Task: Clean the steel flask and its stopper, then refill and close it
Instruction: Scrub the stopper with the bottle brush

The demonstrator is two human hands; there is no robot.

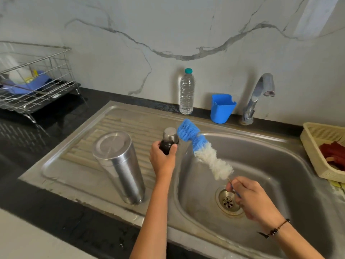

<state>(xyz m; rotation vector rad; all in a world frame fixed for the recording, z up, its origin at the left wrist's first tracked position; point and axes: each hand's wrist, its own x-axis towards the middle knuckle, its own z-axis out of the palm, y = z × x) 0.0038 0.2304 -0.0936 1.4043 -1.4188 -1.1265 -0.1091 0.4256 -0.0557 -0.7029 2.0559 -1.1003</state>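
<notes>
left grip point(162, 157) holds stopper point(169, 140); right grip point(250, 198) pinches brush point(202, 148); flask point(119, 165) stands apart.

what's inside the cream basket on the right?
The cream basket holds something red, perhaps cloth or scrubbers. Its wall and the frame edge hide the rest, so the full contents cannot be told.

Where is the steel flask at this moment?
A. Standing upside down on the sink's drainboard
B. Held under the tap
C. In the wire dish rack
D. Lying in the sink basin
A: the steel flask stands base-up on the ribbed drainboard, untouched, while the left hand holds the stopper and the right hand holds the bottle brush.
</notes>
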